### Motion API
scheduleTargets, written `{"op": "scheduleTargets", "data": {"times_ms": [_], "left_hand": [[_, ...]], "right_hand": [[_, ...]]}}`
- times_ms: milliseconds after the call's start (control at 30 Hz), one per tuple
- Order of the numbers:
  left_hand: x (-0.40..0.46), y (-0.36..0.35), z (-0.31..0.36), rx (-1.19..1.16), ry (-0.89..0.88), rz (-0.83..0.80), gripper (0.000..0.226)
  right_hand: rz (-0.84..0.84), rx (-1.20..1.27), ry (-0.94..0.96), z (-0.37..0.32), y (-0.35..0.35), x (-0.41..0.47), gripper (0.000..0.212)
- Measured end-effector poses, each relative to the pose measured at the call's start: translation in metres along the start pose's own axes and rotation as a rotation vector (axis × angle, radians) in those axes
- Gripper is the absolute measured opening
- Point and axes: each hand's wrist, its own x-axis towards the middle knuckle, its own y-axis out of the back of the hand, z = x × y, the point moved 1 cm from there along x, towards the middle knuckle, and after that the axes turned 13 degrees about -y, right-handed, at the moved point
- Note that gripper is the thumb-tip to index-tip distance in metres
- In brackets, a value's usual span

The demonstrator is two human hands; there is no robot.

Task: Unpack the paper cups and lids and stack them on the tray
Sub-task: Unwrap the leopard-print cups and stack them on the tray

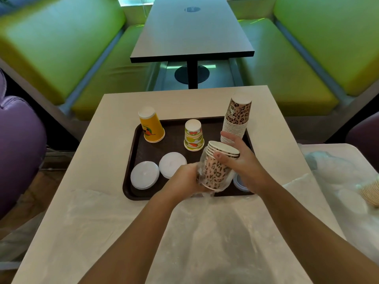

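A dark brown tray lies on the beige table. Over its near right part I hold a short stack of leopard-print cups, rims up and partly in a clear plastic sleeve. My left hand grips the sleeve around the stack's base. My right hand grips the stack near its rims. On the tray stand a tall upside-down leopard cup stack, a yellow cup stack, a fruit-print cup stack and two white lid stacks. A bluish lid shows under my right wrist.
Clear plastic wrapping covers the near table. To the right, a white surface holds plastic bags and more cups. Beyond stand a dark table and green benches.
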Motion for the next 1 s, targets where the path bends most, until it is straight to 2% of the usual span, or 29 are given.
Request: {"op": "scheduleTargets", "data": {"times_ms": [67, 133, 200, 300, 333, 367, 467, 500, 533, 600, 667, 733, 867, 1000], "left_hand": [[0.0, 0.0, 0.005, 0.043, 0.017, -0.012, 0.03], [0.001, 0.002, 0.007, 0.108, 0.036, -0.017, 0.02], [0.007, 0.005, 0.008, 0.207, 0.095, -0.04, 0.021], [0.009, 0.006, 0.007, 0.326, 0.213, -0.193, 0.029], [0.009, 0.005, 0.002, 0.299, 0.191, -0.223, 0.032], [0.008, 0.003, -0.003, 0.225, 0.121, -0.218, 0.041], [0.002, 0.001, -0.011, -0.045, -0.075, -0.153, 0.114], [0.001, 0.002, -0.007, -0.175, -0.09, -0.122, 0.125], [0.002, 0.002, -0.004, -0.312, -0.1, -0.084, 0.125], [0.004, 0.002, 0.007, -0.483, -0.108, 0.026, 0.108], [0.006, 0.001, 0.013, -0.47, -0.133, 0.151, 0.085], [0.008, -0.001, 0.015, -0.39, -0.167, 0.244, 0.071], [0.011, -0.009, 0.011, -0.332, -0.165, 0.295, 0.063], [0.011, -0.013, 0.01, -0.291, -0.132, 0.386, 0.057]], "right_hand": [[0.007, 0.033, -0.003, 0.001, 0.002, 0.002, 0.076], [0.011, 0.089, 0.0, 0.001, 0.004, 0.003, 0.074], [0.043, 0.163, 0.011, -0.002, 0.006, 0.003, 0.07], [0.088, 0.221, 0.038, -0.005, 0.009, 0.003, 0.065], [0.091, 0.221, 0.028, -0.004, 0.009, 0.004, 0.064], [0.085, 0.223, 0.014, -0.003, 0.009, 0.005, 0.063], [0.067, 0.228, -0.018, 0.003, 0.005, 0.006, 0.064], [0.062, 0.225, -0.022, 0.005, 0.003, 0.006, 0.066], [0.059, 0.216, -0.028, 0.007, 0.001, 0.006, 0.067], [0.043, 0.197, -0.046, 0.009, -0.003, 0.005, 0.07], [0.013, 0.168, -0.063, 0.01, -0.006, 0.004, 0.072], [-0.02, 0.16, -0.085, 0.01, -0.008, 0.003, 0.064], [-0.049, 0.142, -0.136, 0.01, -0.008, 0.0, 0.04], [-0.047, 0.082, -0.142, 0.013, -0.013, -0.002, 0.036]]}}
